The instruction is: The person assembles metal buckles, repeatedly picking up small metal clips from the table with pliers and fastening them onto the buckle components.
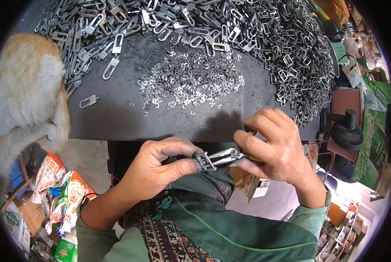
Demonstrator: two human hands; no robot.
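Observation:
Above my lap, just off the table's near edge, my left hand (158,168) pinches a small metal buckle-like piece (207,161) between darkened thumb and fingertips. My right hand (272,146) is closed round a pair of pliers (225,156), whose jaws point left and meet that piece. Fingers cover most of the plier handles, and whether the jaws grip a tiny ring is too small to tell. Beyond my hands, small C-shaped metal rings (195,81) lie in a loose heap on the dark table (169,124).
Long metal loop pieces (138,22) pile along the far side; rectangular metal frames (300,70) heap at right. One loose loop piece (89,101) lies at left. An orange-and-white cat (29,87) takes up the left edge. A black fan (347,133) stands right. Bags (73,201) sit lower left.

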